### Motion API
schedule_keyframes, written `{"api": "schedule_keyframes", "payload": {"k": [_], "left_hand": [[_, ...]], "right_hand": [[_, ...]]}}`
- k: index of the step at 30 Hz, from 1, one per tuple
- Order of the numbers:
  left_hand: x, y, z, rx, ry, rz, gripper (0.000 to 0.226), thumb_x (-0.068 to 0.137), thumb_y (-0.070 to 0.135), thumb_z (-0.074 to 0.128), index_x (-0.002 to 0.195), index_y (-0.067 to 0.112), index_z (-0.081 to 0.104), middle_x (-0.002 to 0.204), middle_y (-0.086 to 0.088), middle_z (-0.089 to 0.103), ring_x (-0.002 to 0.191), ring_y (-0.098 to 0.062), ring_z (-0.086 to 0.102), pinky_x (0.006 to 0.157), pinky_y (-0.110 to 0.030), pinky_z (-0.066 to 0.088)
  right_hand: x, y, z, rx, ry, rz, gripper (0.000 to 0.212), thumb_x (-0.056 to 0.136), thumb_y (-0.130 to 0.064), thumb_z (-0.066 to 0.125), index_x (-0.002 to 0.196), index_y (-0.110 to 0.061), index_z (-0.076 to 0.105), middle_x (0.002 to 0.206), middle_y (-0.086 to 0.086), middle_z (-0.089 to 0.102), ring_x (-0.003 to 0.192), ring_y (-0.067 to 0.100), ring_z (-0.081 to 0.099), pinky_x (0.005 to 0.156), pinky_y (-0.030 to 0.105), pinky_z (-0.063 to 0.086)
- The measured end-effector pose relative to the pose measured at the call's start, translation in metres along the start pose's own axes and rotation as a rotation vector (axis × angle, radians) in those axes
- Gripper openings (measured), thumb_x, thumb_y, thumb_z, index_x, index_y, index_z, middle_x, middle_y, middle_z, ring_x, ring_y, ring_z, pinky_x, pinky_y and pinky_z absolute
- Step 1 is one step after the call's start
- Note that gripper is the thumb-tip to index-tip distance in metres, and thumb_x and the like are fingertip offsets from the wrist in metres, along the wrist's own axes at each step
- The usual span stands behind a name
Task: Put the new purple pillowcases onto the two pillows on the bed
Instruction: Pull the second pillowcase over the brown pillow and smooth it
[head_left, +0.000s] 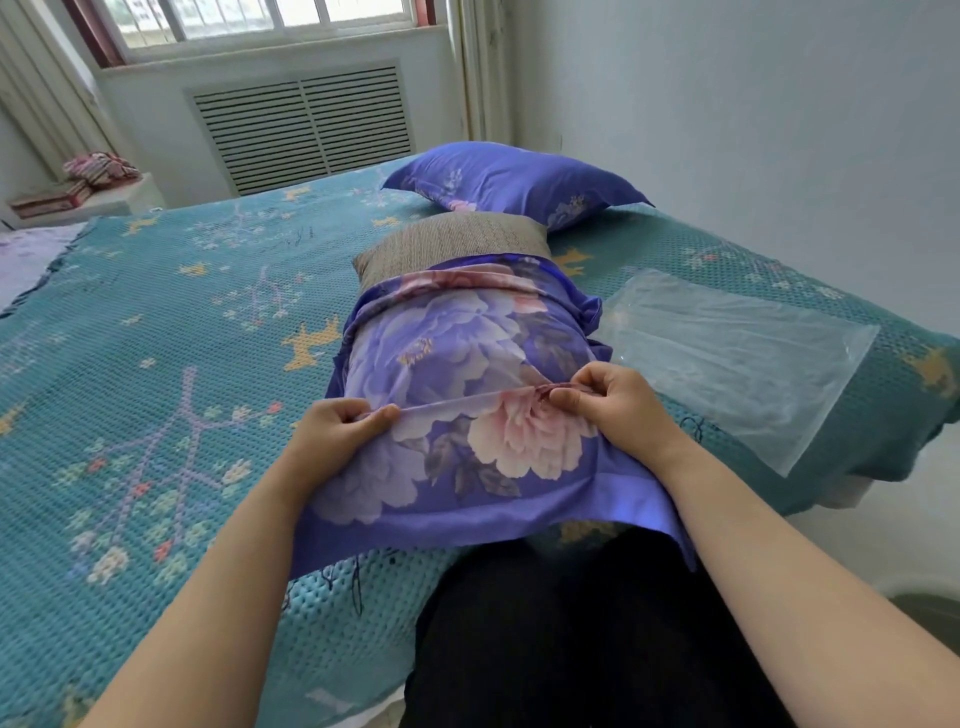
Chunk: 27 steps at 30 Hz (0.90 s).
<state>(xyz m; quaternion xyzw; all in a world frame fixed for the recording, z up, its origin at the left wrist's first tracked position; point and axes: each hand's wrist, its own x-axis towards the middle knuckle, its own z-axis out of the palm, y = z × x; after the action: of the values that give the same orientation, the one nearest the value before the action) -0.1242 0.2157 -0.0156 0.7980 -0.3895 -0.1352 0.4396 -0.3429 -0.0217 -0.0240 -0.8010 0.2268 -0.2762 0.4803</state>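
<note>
Bed (156, 322): covered by a teal spread with floral and gold motifs; carries all items below.

Near pillow (452, 241): grey-brown, lying lengthwise at the bed's near edge, in front of the person. Far end bare; the rest inside a case.

Near case (452, 364): purple with large pink and lilac flowers, drawn over most of the near pillow. A plain purple border hangs toward the person's dark clothing. A raised fold of fabric runs across the case between the two hands.

Left hand (337, 431): on the case's left side; fingers (382, 415) curled, thumb and fingers pinching the left end of the fold.

Right hand (613, 397): on the case's right side; fingers curled, pinching the right end of the same fold over a pink flower.

Far pillow (509, 182): fully cased in matching purple, lying just beyond the near pillow; whether the two touch cannot be told.

Plastic bag (743, 358): clear, flat, on the spread just right of the near pillow.

Folded cloth (98, 169): pink-striped, on a low white stand left of the bed, under the window.
</note>
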Motion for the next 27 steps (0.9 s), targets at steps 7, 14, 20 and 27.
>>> {"api": "schedule_keyframes", "payload": {"k": [7, 14, 20, 27], "left_hand": [[-0.007, 0.004, 0.028, 0.549, 0.279, -0.100, 0.036, 0.080, 0.046, 0.066, 0.068, 0.014, 0.054, 0.077, -0.006, 0.059, 0.079, -0.030, 0.056, 0.069, -0.038, 0.041], [-0.067, 0.062, 0.126, 0.605, 0.283, 0.813, 0.033, 0.086, 0.041, 0.059, 0.112, 0.021, 0.054, 0.115, 0.002, 0.060, 0.105, -0.020, 0.052, 0.090, -0.033, 0.041], [-0.057, 0.056, 0.141, 0.633, 0.290, 0.716, 0.050, 0.088, 0.043, 0.057, 0.129, 0.016, 0.051, 0.130, -0.002, 0.054, 0.117, -0.025, 0.048, 0.101, -0.038, 0.040], [-0.055, 0.065, 0.118, 0.389, 0.443, 0.641, 0.034, 0.092, 0.016, 0.056, 0.125, 0.010, 0.059, 0.127, -0.003, 0.058, 0.115, -0.026, 0.053, 0.101, -0.037, 0.040]], "right_hand": [[-0.016, 0.020, -0.012, 0.024, -0.176, 0.295, 0.035, 0.082, -0.042, 0.068, 0.062, -0.015, 0.055, 0.061, -0.002, 0.054, 0.058, 0.008, 0.048, 0.058, 0.023, 0.040], [-0.017, 0.009, -0.002, 0.217, -0.024, 0.299, 0.034, 0.088, -0.037, 0.060, 0.079, -0.004, 0.064, 0.068, 0.002, 0.061, 0.055, 0.000, 0.051, 0.056, 0.010, 0.042], [-0.019, -0.006, 0.012, 0.958, -0.194, 0.474, 0.041, 0.090, -0.037, 0.056, 0.099, 0.003, 0.063, 0.084, 0.014, 0.068, 0.073, 0.021, 0.065, 0.069, 0.030, 0.053], [-0.024, -0.037, 0.036, 1.346, -0.362, 0.455, 0.035, 0.096, -0.015, 0.045, 0.128, -0.001, 0.052, 0.101, 0.013, 0.063, 0.087, 0.022, 0.064, 0.078, 0.036, 0.055]]}}
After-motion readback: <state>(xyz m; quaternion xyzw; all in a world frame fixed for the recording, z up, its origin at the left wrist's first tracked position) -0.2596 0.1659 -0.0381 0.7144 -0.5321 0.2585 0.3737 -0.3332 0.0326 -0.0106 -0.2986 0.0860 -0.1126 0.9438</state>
